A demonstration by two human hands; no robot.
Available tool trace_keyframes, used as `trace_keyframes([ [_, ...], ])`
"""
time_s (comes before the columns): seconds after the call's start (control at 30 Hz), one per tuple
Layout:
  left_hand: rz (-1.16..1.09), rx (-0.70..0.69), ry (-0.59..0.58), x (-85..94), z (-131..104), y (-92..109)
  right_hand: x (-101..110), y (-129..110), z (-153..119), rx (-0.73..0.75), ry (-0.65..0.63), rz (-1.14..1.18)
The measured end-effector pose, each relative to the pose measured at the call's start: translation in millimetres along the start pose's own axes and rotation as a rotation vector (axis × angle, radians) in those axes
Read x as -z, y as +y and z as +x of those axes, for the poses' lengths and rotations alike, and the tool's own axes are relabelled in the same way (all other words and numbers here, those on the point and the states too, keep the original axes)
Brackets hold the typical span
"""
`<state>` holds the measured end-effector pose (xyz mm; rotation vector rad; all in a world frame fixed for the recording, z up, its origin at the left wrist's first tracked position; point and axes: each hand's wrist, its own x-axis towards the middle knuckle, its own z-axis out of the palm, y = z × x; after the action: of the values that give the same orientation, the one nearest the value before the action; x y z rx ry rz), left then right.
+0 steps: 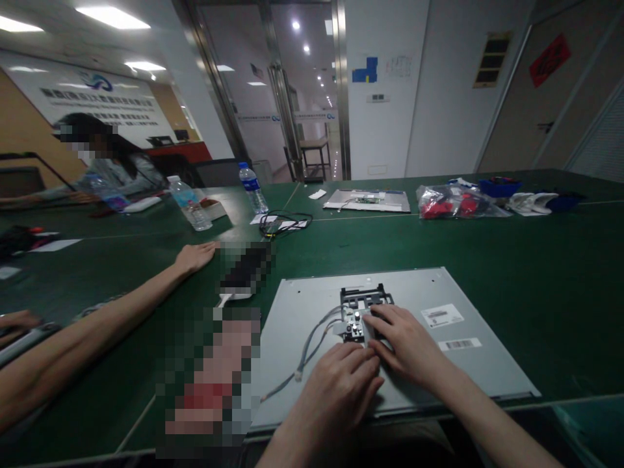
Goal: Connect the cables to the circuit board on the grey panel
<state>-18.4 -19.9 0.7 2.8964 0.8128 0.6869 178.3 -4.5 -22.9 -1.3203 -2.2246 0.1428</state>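
A: What is the work surface, and what room is it in?

B: A wide dark green table (560, 273) in an office-like room with white walls, ceiling strip lights and a glass door (292, 91) at the far middle that opens on a lit corridor. At the far left a person (104, 162) sits at the same table, and another person's bare arm (112, 312) lies across the table from the left, palm down.

A: What else lies about?

B: Two water bottles (252, 187) at the far left of middle, a coil of black cable (283, 224) just nearer, a second flat panel (368, 200) at the far middle, and a clear bag with red parts (453, 201) to the far right.

A: And in front of the wearer?

B: A grey metal panel (463, 364) lies flat at the near middle, with two white labels on its right half. On it sits a small black circuit board (358, 318), with grey wires (312, 341) trailing from it to the near left.

A: Where are the hands?

B: The left hand (336, 383) rests knuckles up just near of the board, fingers curled loosely, tips meeting the board's near edge. The right hand (407, 341) comes from the near right, fingers stretched out and pressed onto the board's right side. Neither hand is closed around anything that I can make out; both touch the board.
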Motion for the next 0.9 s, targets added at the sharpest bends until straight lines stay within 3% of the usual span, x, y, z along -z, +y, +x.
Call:
trace_keyframes([
  [0.9,0.015,0.008,-0.031,-3.2,-1.7,-1.1,1.8,-3.7,0.4,0.006,0.03,0.012],
])
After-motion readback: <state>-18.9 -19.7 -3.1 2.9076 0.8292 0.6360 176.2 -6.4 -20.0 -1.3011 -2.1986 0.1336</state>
